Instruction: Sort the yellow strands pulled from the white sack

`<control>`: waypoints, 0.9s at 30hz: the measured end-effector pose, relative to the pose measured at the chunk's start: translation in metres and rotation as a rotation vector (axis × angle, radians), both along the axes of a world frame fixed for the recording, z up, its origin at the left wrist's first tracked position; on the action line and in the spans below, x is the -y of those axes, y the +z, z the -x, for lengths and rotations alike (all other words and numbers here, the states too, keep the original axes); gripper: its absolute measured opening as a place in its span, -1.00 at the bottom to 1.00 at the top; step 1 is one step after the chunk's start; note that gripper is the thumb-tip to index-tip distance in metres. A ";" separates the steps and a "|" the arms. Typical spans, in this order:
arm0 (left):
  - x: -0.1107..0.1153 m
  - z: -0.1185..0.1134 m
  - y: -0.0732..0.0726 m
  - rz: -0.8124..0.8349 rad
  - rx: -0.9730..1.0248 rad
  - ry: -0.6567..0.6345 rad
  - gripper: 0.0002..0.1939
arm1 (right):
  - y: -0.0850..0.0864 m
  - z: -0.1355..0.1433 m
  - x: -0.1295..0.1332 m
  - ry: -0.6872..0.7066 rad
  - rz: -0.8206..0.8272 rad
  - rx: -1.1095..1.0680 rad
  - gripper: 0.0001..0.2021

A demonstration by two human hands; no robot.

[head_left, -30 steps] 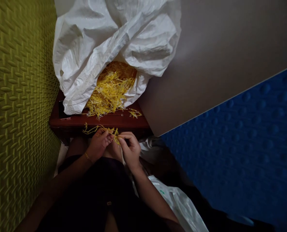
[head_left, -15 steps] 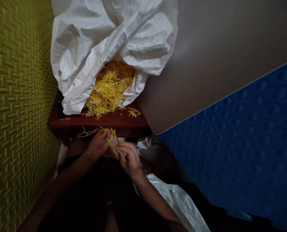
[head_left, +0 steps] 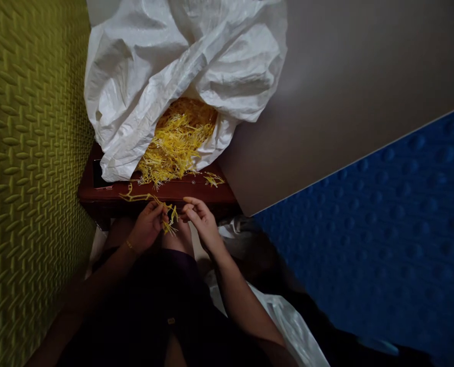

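A bunch of thin yellow strands (head_left: pixel 171 220) hangs from my left hand (head_left: pixel 147 227), whose thumb and fingertips are pinched on it. One longer strand (head_left: pixel 137 197) sticks out to the left above that hand. My right hand (head_left: pixel 203 221) is close by on the right, its fingers bent and slightly apart, with nothing visible between them. Beyond both hands, a heap of yellow strands with pale ends (head_left: pixel 177 142) spills from the mouth of a white woven sack (head_left: pixel 135 76). A small loose clump (head_left: pixel 213 179) lies to the right of the heap.
The sack rests on a dark red bench-like surface (head_left: pixel 166 192), with a dark phone-like object (head_left: pixel 100 173) at its left. A yellow-green textured mat (head_left: pixel 28 178) stands on the left. A grey panel (head_left: pixel 326 102) and blue bumpy mat (head_left: pixel 383 229) are right. A whitish plastic bag (head_left: pixel 288 321) lies below.
My right hand has drawn away from the strands and its fingers have loosened. My left hand has shifted slightly left, still pinching the bunch. The view has moved a little.
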State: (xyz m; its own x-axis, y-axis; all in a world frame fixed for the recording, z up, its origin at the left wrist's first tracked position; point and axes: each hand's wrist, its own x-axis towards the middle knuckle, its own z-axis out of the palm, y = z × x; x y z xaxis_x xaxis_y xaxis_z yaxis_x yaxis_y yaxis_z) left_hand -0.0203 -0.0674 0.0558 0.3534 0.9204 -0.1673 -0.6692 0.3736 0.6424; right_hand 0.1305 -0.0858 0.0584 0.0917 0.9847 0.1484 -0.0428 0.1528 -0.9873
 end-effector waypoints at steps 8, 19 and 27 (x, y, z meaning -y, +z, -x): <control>0.007 -0.006 -0.002 -0.075 -0.040 -0.018 -0.86 | -0.002 0.011 0.003 0.108 0.072 0.164 -0.78; 0.006 -0.010 -0.003 -0.199 -0.192 0.102 -0.81 | -0.001 0.009 0.005 -0.033 -0.028 0.177 -0.89; 0.021 -0.022 -0.002 -0.206 -0.193 0.082 -0.59 | -0.015 0.014 0.001 -0.152 -0.032 -0.167 -0.88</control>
